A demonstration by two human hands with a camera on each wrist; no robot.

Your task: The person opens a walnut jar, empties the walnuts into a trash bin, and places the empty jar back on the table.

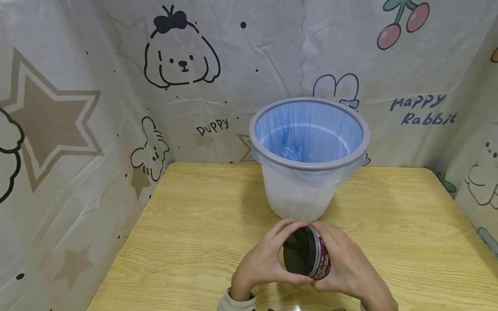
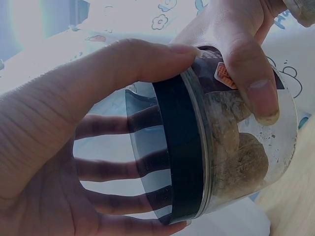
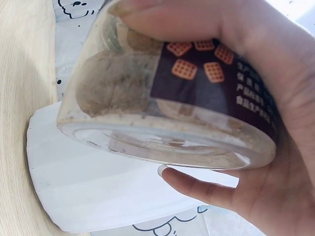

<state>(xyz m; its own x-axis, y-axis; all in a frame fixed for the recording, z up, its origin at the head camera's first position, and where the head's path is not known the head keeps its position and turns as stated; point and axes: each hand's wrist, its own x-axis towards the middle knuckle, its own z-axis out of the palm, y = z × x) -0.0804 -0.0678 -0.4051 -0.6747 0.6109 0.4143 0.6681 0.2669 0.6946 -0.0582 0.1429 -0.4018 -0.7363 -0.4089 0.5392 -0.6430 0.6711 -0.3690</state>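
1. Here, a clear plastic jar (image 1: 317,259) with a dark label is held on its side just above the wooden table (image 1: 186,224), in front of the person and a little right of the table's middle.
2. Its black lid (image 1: 297,255) faces left toward the left hand; in the left wrist view the lid (image 2: 179,152) is a dark band around the jar's mouth, with a see-through smoky top.
3. Brownish, crumbly pieces (image 2: 241,157) lie inside the jar against its clear wall; the right wrist view shows them too, beside the label's small waffle pictures (image 3: 197,59).
4. The left hand (image 1: 261,259) wraps the lid, thumb on top and fingers curled over its face, gripping it.
5. The right hand (image 1: 346,263) grips the jar's body, thumb (image 3: 162,14) across the upper side and fingers below the base.
6. Just behind the hands stands a white bin (image 1: 299,203) with a grey rim (image 1: 272,157), lined with a blue bag (image 1: 311,129).
7. Cloth printed with puppies, stars, cherries and rabbits (image 1: 116,86) hangs around the table on three sides.
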